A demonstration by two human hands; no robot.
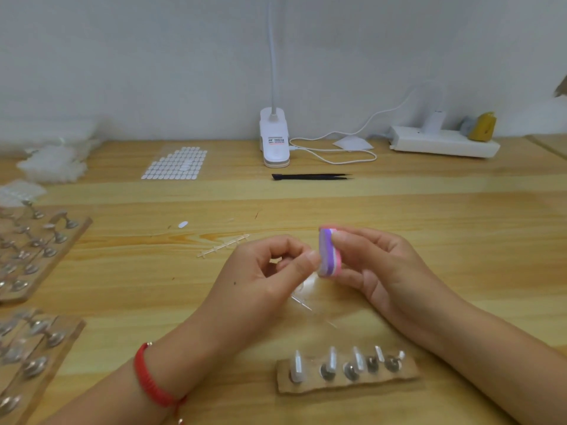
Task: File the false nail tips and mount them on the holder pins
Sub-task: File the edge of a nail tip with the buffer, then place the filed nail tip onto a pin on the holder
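Note:
My right hand [380, 268] grips a small purple, white and pink buffer block [329, 253] above the wooden table. My left hand [270, 271] pinches a clear false nail tip [316, 259] between thumb and forefinger and holds its end against the block's face; the tip is barely visible. Near the front edge lies a brown holder strip [346, 380] with several metal pins, and clear nail tips stand on several of them. A clear plastic bag [310, 302] lies under my hands.
Boards of metal pin holders [33, 250] lie at the left edge. A bare nail-tip sprue [224, 246], a sheet of adhesive tabs [175, 164], black tweezers [311, 177], a clip lamp [274, 139] with its cable and a power strip [441, 144] lie further back.

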